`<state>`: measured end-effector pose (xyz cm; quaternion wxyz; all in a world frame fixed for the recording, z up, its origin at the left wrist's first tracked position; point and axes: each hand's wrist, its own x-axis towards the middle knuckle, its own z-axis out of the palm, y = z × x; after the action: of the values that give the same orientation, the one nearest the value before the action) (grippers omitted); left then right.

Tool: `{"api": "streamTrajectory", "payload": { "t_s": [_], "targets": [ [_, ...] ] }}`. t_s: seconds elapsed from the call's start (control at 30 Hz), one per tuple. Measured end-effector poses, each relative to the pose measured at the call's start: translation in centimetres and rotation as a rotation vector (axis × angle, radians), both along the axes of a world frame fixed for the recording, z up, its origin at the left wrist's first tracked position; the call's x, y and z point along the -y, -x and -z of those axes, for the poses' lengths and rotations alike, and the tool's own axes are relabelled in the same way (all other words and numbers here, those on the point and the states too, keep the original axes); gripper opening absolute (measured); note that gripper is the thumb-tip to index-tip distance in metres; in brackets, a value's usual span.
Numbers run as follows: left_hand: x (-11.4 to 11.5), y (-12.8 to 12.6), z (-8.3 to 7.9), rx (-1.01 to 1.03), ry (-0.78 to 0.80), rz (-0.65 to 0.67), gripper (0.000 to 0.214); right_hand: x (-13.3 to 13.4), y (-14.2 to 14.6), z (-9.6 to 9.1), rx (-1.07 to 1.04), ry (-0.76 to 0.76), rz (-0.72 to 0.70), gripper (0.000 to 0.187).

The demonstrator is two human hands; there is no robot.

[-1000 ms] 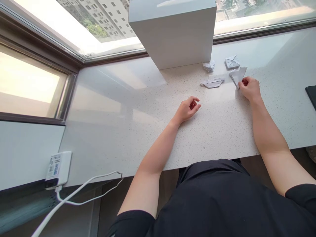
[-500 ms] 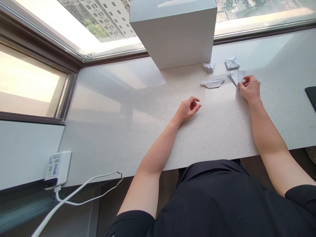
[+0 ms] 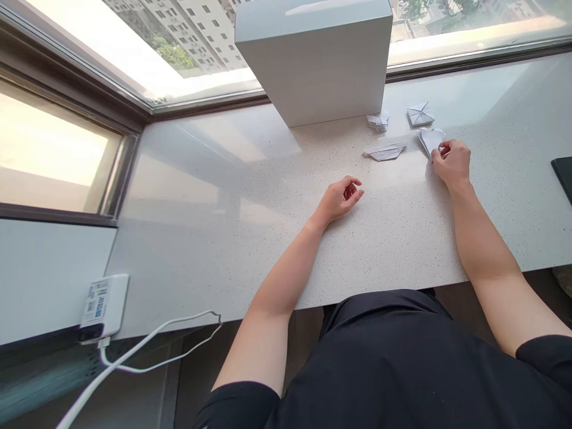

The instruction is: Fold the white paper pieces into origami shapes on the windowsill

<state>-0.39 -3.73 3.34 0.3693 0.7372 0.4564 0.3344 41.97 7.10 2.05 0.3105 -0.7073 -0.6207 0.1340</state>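
My right hand pinches the lower end of a fan-shaped piece of folded white paper at the right of the counter. Its wide end points away from me. My left hand rests on the counter with loosely curled fingers, thumb and fingertips apart, and nothing in it. Just beyond lies a flat, boat-shaped paper fold. A square paper fold with crossing creases sits behind the fan. Against the white box is a small, many-cornered paper fold.
A large white box stands at the window on the speckled white counter. A white device with a white cable is at the left front edge. Part of a dark flat object shows at the far right.
The fan-shaped paper and my right hand have shifted very slightly to the right and towards me. My left hand stays where it was.
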Motion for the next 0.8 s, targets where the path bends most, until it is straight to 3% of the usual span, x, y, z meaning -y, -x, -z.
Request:
{"api": "streamTrajectory", "payload": {
  "t_s": [0.37,0.8],
  "targets": [
    [0.1,-0.1,-0.2,0.009,0.005,-0.004,0.030,0.2,1.3,0.8,0.061,-0.071,0.023,0.048],
    [0.2,0.0,-0.4,-0.009,0.011,-0.006,0.030,0.4,2.4,-0.3,0.038,-0.034,-0.007,0.026]
  ]
}}
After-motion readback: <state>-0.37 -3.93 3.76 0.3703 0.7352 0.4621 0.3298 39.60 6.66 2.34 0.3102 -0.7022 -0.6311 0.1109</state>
